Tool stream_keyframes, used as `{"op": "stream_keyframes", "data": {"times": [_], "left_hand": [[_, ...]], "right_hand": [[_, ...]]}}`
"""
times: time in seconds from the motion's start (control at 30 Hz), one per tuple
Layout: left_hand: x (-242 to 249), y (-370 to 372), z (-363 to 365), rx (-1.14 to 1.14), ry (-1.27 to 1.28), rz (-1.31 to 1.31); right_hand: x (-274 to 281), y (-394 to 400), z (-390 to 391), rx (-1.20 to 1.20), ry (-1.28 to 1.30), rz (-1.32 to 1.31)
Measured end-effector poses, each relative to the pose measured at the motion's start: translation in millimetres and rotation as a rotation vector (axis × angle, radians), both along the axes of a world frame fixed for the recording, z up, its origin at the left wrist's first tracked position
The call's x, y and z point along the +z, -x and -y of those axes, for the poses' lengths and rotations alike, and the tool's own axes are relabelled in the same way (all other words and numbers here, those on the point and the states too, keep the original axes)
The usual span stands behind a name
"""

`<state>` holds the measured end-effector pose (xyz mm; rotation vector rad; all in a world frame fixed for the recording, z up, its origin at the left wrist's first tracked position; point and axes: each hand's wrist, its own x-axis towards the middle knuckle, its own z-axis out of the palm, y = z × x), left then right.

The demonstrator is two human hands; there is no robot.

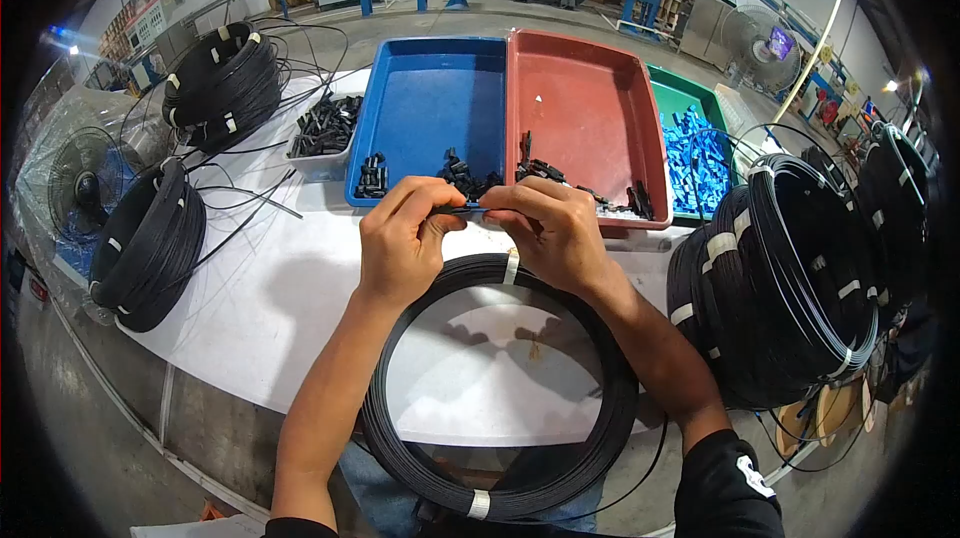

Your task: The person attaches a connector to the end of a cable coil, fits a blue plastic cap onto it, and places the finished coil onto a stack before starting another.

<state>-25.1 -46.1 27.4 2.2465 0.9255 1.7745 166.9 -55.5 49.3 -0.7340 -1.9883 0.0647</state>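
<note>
My left hand (405,238) and my right hand (548,230) meet above the white table, fingertips pinched together on a small blue and black connector piece (470,207) at a thin black cable end. Below both hands lies a large coil of black cable (500,458) bound with white tape, its near side hanging over the table edge. Just beyond my fingers sit the blue tray (432,98) and the red tray (590,103), each with a few small black parts.
A green tray (690,98) holds blue clips. A small bin of black parts (325,128) sits left of the blue tray. Black cable coils stand at the far left (222,83), left edge (150,243) and right (790,288). Fans stand on the floor (80,183).
</note>
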Motion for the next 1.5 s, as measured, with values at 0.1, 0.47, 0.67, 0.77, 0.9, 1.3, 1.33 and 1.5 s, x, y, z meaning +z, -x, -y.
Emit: {"op": "stream_keyframes", "data": {"times": [0.1, 0.47, 0.67, 0.77, 0.9, 1.3, 1.33, 1.5], "left_hand": [[-2, -1, -2, -0.005, -0.011, -0.024], [-1, 0, -2, 0.043, -0.115, -0.081], [-1, 0, -3, 0.051, -0.150, -0.073], [-4, 0, -5, 0.052, -0.140, -0.071], [-2, -1, -4, 0.109, -0.143, -0.115], [4, 0, 3, 0.082, -0.089, 0.058], [5, 0, 3, 0.085, -0.118, 0.046], [3, 0, 7, 0.051, -0.030, 0.086]], "right_hand": [[0, 1, 2, -0.029, 0.007, 0.046], [1, 2, 3, 0.032, 0.110, 0.030], [4, 5, 7, 0.018, 0.171, 0.005], [1, 7, 7, 0.021, 0.235, -0.034], [-3, 11, 6, 0.044, 0.161, -0.035], [-8, 11, 12, -0.030, 0.106, -0.103], [-7, 11, 11, 0.003, 0.058, -0.086], [-7, 10, 11, 0.050, 0.041, -0.057]]}}
